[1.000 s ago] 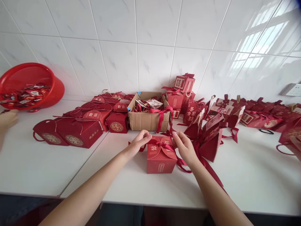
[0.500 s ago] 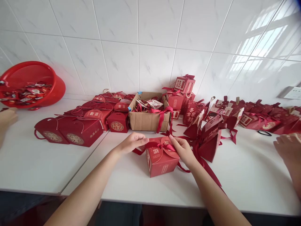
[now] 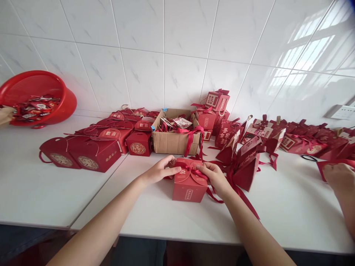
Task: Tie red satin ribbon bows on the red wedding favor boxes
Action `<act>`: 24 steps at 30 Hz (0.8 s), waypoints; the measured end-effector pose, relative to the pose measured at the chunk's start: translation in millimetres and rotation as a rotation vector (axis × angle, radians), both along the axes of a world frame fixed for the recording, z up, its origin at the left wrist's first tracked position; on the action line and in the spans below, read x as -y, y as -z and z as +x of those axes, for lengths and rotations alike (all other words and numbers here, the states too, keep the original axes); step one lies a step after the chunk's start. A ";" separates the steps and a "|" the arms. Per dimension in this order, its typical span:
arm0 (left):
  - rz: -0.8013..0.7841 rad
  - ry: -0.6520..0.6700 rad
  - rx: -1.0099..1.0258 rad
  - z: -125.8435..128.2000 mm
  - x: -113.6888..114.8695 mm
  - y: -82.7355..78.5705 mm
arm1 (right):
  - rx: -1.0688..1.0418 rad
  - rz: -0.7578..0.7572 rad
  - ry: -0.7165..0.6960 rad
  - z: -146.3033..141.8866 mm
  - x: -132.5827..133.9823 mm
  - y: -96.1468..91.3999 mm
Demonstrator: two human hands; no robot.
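A small red gift box (image 3: 189, 188) stands on the white counter (image 3: 155, 218) in front of me, its rounded top flaps closed and a red ribbon (image 3: 191, 169) crossing them. My left hand (image 3: 162, 171) pinches the ribbon at the box's top left. On the top right, my right hand (image 3: 215, 177) grips the ribbon over the flaps. Loose ribbon ends trail onto the counter to the right of the box.
An open cardboard box (image 3: 175, 136) of tags and ribbons sits behind the gift box. Flat red boxes (image 3: 94, 155) lie to the left, finished boxes (image 3: 216, 111) stack at the wall. A red basin (image 3: 41, 98) of sweets is far left. Another person's hand (image 3: 337, 177) works at the right edge.
The gift box has turned back square to me and both my hands have closed in on the ribbon over its top. The other person's hand at the right now holds a red piece.
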State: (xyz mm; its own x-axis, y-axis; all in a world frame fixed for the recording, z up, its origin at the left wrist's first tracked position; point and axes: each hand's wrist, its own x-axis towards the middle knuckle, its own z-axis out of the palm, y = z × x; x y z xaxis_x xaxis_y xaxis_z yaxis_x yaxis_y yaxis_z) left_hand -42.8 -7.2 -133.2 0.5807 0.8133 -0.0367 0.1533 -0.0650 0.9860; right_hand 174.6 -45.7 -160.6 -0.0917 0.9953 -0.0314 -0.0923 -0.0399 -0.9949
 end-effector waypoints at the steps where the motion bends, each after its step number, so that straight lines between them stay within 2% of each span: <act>1: -0.011 -0.007 -0.004 0.2 -0.1 0.0 | 0.002 0.003 0.003 0.3 -0.3 0.4; 5: -0.052 0.034 -0.064 -0.5 -2.7 2.5 | 0.020 0.008 0.013 1.9 -1.0 1.2; 8: -0.022 0.044 -0.103 -1.6 -4.8 4.7 | 0.037 0.012 0.005 2.8 -0.9 1.3; 13: 0.010 0.049 -0.018 -3.5 -5.4 5.1 | 0.040 0.043 -0.007 4.5 -1.1 2.5; 24: -0.002 0.076 0.027 -5.7 -7.2 2.6 | 0.107 0.191 -0.026 10.2 -2.2 -4.2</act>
State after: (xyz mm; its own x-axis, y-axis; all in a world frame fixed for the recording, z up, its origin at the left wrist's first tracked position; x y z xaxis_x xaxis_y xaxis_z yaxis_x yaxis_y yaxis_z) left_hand -48.5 0.0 -135.9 0.6416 0.7667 -0.0221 0.1217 -0.0733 0.9899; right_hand 184.8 -43.6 -156.4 -0.1238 0.9814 0.1467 0.0132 0.1494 -0.9887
